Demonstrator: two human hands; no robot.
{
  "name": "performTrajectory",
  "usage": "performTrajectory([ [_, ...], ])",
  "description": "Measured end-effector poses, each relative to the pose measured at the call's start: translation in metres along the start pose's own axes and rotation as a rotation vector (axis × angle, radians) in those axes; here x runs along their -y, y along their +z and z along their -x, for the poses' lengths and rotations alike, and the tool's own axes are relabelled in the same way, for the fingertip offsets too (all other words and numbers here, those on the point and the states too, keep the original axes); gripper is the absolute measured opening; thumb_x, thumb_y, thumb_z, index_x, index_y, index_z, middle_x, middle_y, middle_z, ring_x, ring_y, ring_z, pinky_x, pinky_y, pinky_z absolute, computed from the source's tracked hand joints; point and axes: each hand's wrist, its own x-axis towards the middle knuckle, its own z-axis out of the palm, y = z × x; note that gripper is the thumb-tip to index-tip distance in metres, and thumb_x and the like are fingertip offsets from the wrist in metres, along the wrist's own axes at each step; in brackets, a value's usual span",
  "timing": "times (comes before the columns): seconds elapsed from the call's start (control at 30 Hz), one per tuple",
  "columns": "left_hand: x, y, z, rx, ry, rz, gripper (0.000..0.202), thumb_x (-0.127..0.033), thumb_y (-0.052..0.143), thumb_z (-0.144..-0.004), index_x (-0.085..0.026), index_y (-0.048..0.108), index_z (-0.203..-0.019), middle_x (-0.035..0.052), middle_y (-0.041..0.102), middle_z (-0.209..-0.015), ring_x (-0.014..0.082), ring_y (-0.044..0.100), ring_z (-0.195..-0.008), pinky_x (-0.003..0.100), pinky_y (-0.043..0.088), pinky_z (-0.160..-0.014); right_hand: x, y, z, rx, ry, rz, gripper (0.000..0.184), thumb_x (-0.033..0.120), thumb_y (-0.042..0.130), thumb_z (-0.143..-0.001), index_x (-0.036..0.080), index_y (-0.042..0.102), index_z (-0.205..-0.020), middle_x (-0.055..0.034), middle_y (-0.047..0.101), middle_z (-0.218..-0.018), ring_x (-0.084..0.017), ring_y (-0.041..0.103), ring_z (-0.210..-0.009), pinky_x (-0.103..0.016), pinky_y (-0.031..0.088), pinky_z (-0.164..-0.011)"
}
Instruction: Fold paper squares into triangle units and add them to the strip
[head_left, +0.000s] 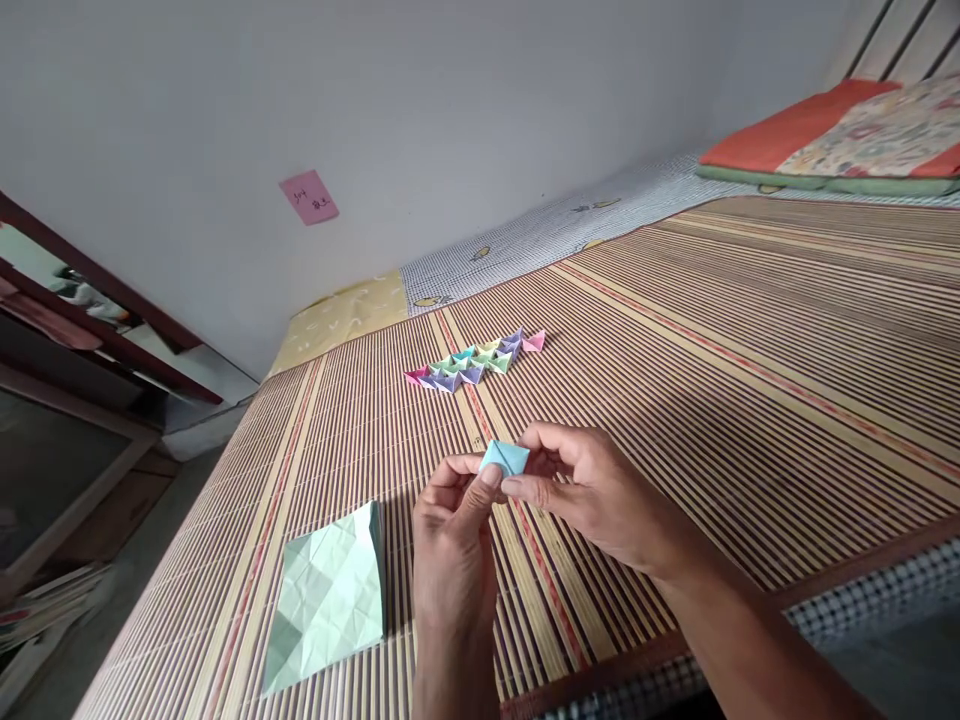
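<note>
A small folded piece of blue paper point(507, 456) is pinched between both hands above the striped mat. My left hand point(459, 510) grips its left and lower side, thumb on the front face. On the right edge, the thumb and fingers of my right hand point(574, 478) are closed on the same paper. To the left of my left hand lies a creased, light green square sheet point(330, 590), one edge lifted. Beyond my hands, several small folded paper pieces point(472, 365) in pink, purple, green, blue and yellow stand in close rows.
A slatted bamboo mat point(675, 330) covers the bed. Folded orange and floral bedding point(817, 130) lies at the far right. A pink note point(310, 197) is stuck to the wall. At the left, a dark wooden-framed piece of furniture point(67, 480) stands beyond the bed's edge.
</note>
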Motion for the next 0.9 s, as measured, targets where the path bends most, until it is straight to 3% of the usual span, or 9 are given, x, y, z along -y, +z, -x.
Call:
performTrajectory([
  [0.13, 0.001, -0.003, -0.003, 0.045, -0.073, 0.086, 0.017, -0.025, 0.088, -0.074, -0.016, 0.074, -0.078, 0.0007, 0.066, -0.078, 0.0091, 0.054, -0.069, 0.020, 0.050, -0.072, 0.001, 0.005, -0.001, -0.031, -0.053, -0.017, 0.018, 0.025, 0.069, -0.092, 0.018, 0.063, -0.076, 0.0046, 0.053, -0.067, -0.011, 0.048, -0.062, -0.023, 0.038, -0.054],
  [0.2, -0.002, -0.005, -0.004, 0.069, -0.065, 0.024, 0.016, -0.027, 0.087, -0.076, -0.017, 0.075, -0.078, 0.0010, 0.065, -0.078, 0.0098, 0.055, -0.071, 0.020, 0.049, -0.072, 0.001, 0.004, 0.000, -0.041, -0.102, 0.033, 0.021, 0.023, 0.067, -0.093, 0.018, 0.060, -0.074, 0.0054, 0.050, -0.065, -0.010, 0.046, -0.061, -0.023, 0.037, -0.054],
  [0.4, -0.014, -0.009, 0.005, -0.058, 0.203, -0.512, 0.025, -0.029, 0.086, -0.078, -0.024, 0.078, -0.102, -0.0005, 0.068, -0.079, 0.0126, 0.061, -0.073, 0.021, 0.051, -0.067, -0.001, 0.000, 0.003, -0.034, -0.208, 0.385, 0.024, 0.008, 0.062, -0.093, 0.020, 0.051, -0.074, 0.0046, 0.049, -0.070, -0.011, 0.046, -0.062, -0.025, 0.034, -0.055],
  [0.5, -0.016, -0.007, 0.008, 0.014, 0.240, -0.545, 0.012, -0.028, 0.082, -0.083, -0.022, 0.078, -0.092, 0.0011, 0.071, -0.079, 0.0134, 0.063, -0.072, 0.021, 0.054, -0.066, -0.001, 0.001, 0.003, -0.036, -0.261, 0.464, 0.028, 0.004, 0.062, -0.090, 0.020, 0.048, -0.072, 0.0042, 0.049, -0.071, -0.011, 0.047, -0.063, -0.025, 0.036, -0.057],
  [0.67, -0.015, -0.009, 0.003, 0.043, 0.242, -0.333, 0.003, -0.023, 0.079, -0.086, -0.020, 0.078, -0.085, 0.0011, 0.073, -0.080, 0.0129, 0.067, -0.075, 0.021, 0.057, -0.073, 0.003, 0.001, 0.003, -0.090, -0.236, 0.279, 0.016, 0.015, 0.067, -0.094, 0.018, 0.063, -0.079, 0.0026, 0.058, -0.071, -0.011, 0.053, -0.061, -0.024, 0.041, -0.055],
  [0.8, -0.011, -0.012, -0.002, 0.050, 0.207, -0.220, 0.001, -0.020, 0.078, -0.087, -0.021, 0.078, -0.086, 0.0020, 0.074, -0.097, 0.0139, 0.070, -0.091, 0.023, 0.056, -0.087, 0.004, 0.001, 0.005, -0.071, -0.153, 0.099, 0.008, 0.021, 0.065, -0.097, 0.019, 0.072, -0.093, 0.0029, 0.064, -0.067, -0.011, 0.058, -0.059, -0.022, 0.045, -0.052],
  [0.9, -0.011, -0.011, -0.001, 0.030, 0.208, -0.225, 0.002, -0.019, 0.078, -0.087, -0.021, 0.079, -0.087, 0.0025, 0.073, -0.111, 0.0162, 0.069, -0.105, 0.027, 0.053, -0.099, 0.004, 0.004, 0.005, -0.090, -0.165, 0.019, 0.008, 0.019, 0.066, -0.096, 0.020, 0.074, -0.097, 0.0002, 0.073, -0.079, -0.013, 0.068, -0.068, -0.023, 0.052, -0.059],
])
